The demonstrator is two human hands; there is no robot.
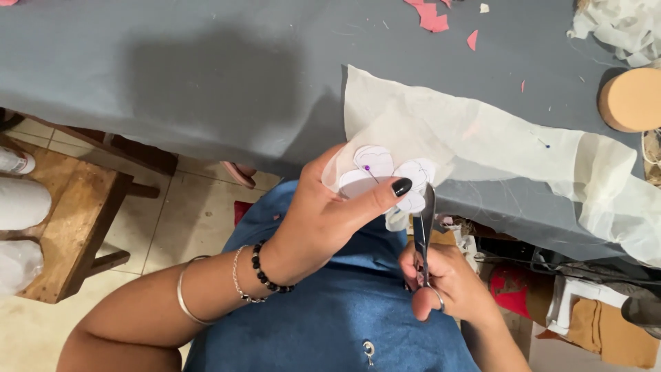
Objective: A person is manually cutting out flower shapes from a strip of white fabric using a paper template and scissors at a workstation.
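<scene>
My left hand [323, 213] grips the near end of a sheer white fabric strip [496, 145], thumb pressed on a white flower-shaped paper pattern [385, 176] pinned to it with a purple-headed pin [368, 168]. My right hand [444, 279] holds steel scissors [423, 231] upright, blades at the pattern's right edge beside my thumb. The fabric trails off to the right across the grey-covered table [206, 76].
Pink fabric scraps [430, 17] lie at the table's far edge. A round tan disc [630, 100] and crumpled white fabric [620, 24] sit at the right. A wooden stool [65, 220] stands on the tiled floor at left. Cloth clutter [585, 303] fills the lower right.
</scene>
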